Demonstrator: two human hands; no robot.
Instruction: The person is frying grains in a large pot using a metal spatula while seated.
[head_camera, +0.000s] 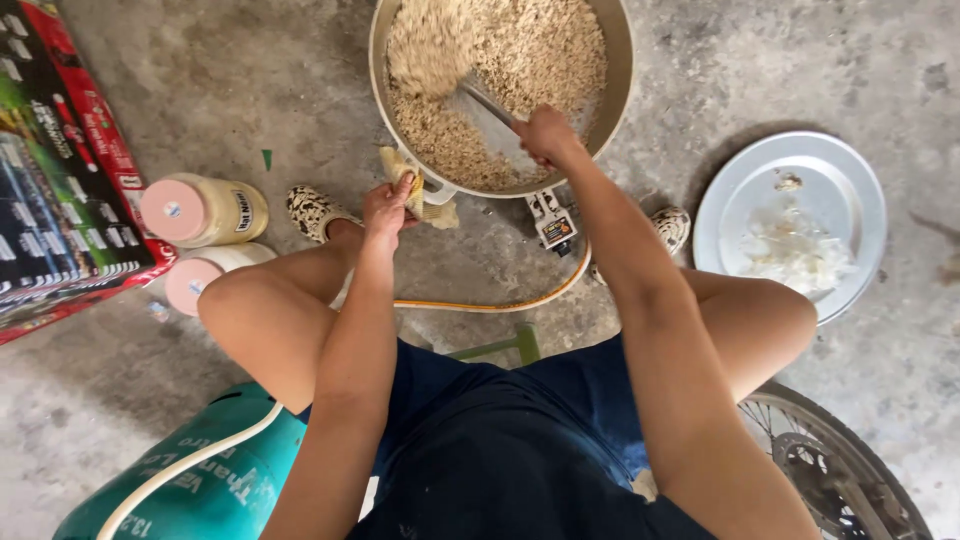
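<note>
Looking down from the head camera, a person squats on a bare concrete floor over a wide round metal pan filled with tan, crumbly grain-like food, set at the top middle of the floor between the person's feet. The right hand is closed tight around the handle of a metal spatula, whose flat blade lies in the pan among the food; part of the pile beside it is blurred. The left hand pinches a folded yellowish cloth against the pan's near rim handle, fingers curled over it. Just below the pan sits a small burner valve, with a yellow hose running from it across the floor. Toward the floor's left edge lie two pink-lidded jars beside a red printed carton. A round metal tray with pale scraps rests at the right edge, well apart from the pan. A teal gas cylinder occupies the bottom left corner, and a spoked wheel the bottom right.
</note>
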